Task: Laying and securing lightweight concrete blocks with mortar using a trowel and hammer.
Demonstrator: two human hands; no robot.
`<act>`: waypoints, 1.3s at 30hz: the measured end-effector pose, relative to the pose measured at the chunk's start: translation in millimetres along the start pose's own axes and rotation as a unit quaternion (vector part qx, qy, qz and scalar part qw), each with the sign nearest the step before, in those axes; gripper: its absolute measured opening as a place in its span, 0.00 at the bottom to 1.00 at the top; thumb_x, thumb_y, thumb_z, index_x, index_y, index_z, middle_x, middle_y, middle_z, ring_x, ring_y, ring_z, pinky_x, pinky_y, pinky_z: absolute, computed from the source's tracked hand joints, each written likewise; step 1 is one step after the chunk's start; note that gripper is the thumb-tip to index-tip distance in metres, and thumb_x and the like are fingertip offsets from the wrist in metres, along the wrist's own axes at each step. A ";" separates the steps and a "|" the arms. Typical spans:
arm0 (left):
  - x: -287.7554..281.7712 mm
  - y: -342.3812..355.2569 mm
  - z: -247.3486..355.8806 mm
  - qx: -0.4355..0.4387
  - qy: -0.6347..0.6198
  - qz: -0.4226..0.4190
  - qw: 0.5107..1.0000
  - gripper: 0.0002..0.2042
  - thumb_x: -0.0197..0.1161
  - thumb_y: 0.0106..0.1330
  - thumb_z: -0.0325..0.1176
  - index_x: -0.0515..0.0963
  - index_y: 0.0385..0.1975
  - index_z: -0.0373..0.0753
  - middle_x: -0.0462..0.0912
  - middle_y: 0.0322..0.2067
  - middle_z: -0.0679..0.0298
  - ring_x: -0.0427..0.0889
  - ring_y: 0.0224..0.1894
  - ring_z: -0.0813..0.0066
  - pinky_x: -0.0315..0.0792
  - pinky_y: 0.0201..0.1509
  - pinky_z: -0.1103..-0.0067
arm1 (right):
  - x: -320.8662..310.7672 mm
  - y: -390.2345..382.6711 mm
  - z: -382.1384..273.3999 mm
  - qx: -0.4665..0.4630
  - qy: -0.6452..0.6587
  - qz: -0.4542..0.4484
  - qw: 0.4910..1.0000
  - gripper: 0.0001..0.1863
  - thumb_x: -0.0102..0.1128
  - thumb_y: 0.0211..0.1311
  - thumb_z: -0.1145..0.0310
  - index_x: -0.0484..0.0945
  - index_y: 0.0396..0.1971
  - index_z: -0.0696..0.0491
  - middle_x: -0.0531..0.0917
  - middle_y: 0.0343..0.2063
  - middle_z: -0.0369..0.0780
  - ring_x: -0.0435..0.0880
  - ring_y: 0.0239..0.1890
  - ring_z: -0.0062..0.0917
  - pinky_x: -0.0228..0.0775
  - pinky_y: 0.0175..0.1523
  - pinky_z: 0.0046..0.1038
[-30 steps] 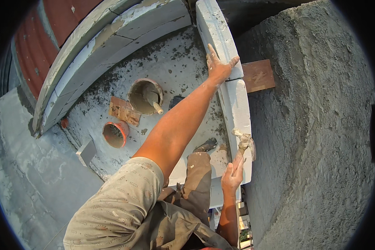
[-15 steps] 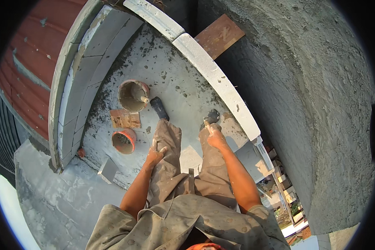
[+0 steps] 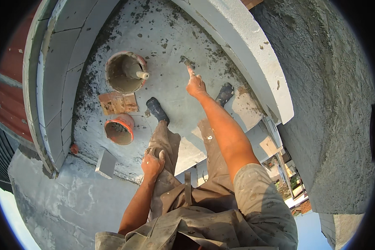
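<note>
My right hand [image 3: 196, 86] is stretched forward over the grey floor, its fingers wrapped round the light handle of a small trowel [image 3: 188, 63]. The trowel's dark end is down at the floor, and its exact shape is hard to make out. My left hand [image 3: 153, 161] rests on my left trouser leg by the knee, thumb apart from the fingers, with nothing in it. Ahead and to the left stands a large orange bucket [image 3: 126, 72], coated inside with grey mortar; a pale handle [image 3: 142, 75] sticks out of it.
A smaller orange bucket [image 3: 119, 129] and a mortar-stained wooden board [image 3: 118, 103] are at the left. A pale block [image 3: 106, 163] stands near the floor's edge. Curved block walls [image 3: 254, 46] bound the floor; beyond the right one is a deep gap beside a rough grey wall [image 3: 333, 125].
My right hand has moved forward and inward with the trowel, from beside my right knee to over the floor. My left hand stays on my leg. The view has shifted.
</note>
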State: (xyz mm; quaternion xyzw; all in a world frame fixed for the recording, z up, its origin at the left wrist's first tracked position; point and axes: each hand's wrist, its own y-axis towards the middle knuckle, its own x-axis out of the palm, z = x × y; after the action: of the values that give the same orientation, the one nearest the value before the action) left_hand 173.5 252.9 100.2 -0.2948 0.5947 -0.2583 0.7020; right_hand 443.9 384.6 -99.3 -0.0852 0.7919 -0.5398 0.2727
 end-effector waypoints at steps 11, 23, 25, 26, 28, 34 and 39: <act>-12.2 7.4 -38.8 -0.063 -0.103 -0.016 0.993 0.19 0.61 0.59 0.44 0.79 0.42 0.34 0.80 0.44 0.49 0.78 0.46 0.47 0.73 0.50 0.64 | 77.5 2.8 -66.8 -0.137 0.057 0.137 0.979 0.33 0.53 0.63 0.56 0.60 0.65 0.54 0.69 0.56 0.51 0.70 0.59 0.44 0.64 0.61 0.41; -9.4 0.2 -80.3 -0.085 -0.167 -0.011 0.982 0.18 0.61 0.59 0.42 0.80 0.41 0.34 0.80 0.45 0.50 0.77 0.49 0.49 0.70 0.53 0.66 | 98.1 -38.6 -198.6 -0.136 -0.178 -0.027 0.974 0.17 0.56 0.48 0.71 0.82 0.40 0.56 0.84 0.40 0.48 0.82 0.47 0.43 0.75 0.49 0.38; -15.1 1.3 -77.3 -0.098 -0.162 -0.021 0.982 0.18 0.61 0.59 0.42 0.79 0.41 0.34 0.80 0.44 0.50 0.77 0.48 0.49 0.70 0.52 0.65 | 80.0 -79.9 -176.7 -0.131 -0.180 -0.007 0.975 0.17 0.55 0.47 0.71 0.81 0.39 0.56 0.84 0.38 0.48 0.83 0.45 0.44 0.75 0.49 0.40; -18.0 4.0 -69.2 -0.115 -0.141 -0.034 0.983 0.17 0.61 0.59 0.42 0.79 0.42 0.36 0.80 0.43 0.51 0.78 0.47 0.49 0.71 0.51 0.64 | 63.1 -94.2 -154.7 -0.107 -0.187 -0.005 0.976 0.17 0.54 0.47 0.72 0.81 0.39 0.56 0.84 0.38 0.48 0.82 0.45 0.44 0.74 0.49 0.40; -16.7 9.5 -68.1 -0.088 -0.132 -0.034 0.987 0.17 0.61 0.59 0.43 0.79 0.42 0.36 0.80 0.43 0.51 0.78 0.47 0.49 0.71 0.51 0.64 | 38.1 -118.6 -104.5 -0.087 -0.174 -0.015 0.981 0.17 0.56 0.51 0.68 0.81 0.42 0.53 0.83 0.40 0.49 0.82 0.46 0.43 0.74 0.48 0.42; -24.1 20.7 -39.6 -0.070 -0.055 -0.075 0.993 0.19 0.61 0.60 0.44 0.78 0.45 0.37 0.79 0.44 0.49 0.77 0.48 0.49 0.70 0.52 0.63 | -28.7 -223.7 82.5 0.107 0.177 0.038 0.978 0.30 0.57 0.55 0.59 0.68 0.57 0.57 0.80 0.44 0.51 0.79 0.50 0.39 0.75 0.45 0.37; -31.7 64.9 73.7 0.316 -0.055 0.052 0.946 0.22 0.68 0.55 0.36 0.75 0.49 0.34 0.76 0.50 0.49 0.72 0.56 0.49 0.66 0.58 0.64 | -55.3 -269.6 167.4 0.213 0.353 0.088 0.907 0.28 0.61 0.55 0.62 0.69 0.55 0.57 0.79 0.31 0.44 0.80 0.26 0.30 0.74 0.24 0.31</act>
State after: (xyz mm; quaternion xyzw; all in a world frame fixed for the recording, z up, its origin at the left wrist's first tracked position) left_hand 242.0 328.3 83.8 -0.0401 0.4574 -0.3789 0.8035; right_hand 534.9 164.4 117.6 0.2413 0.7067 -0.6642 0.0334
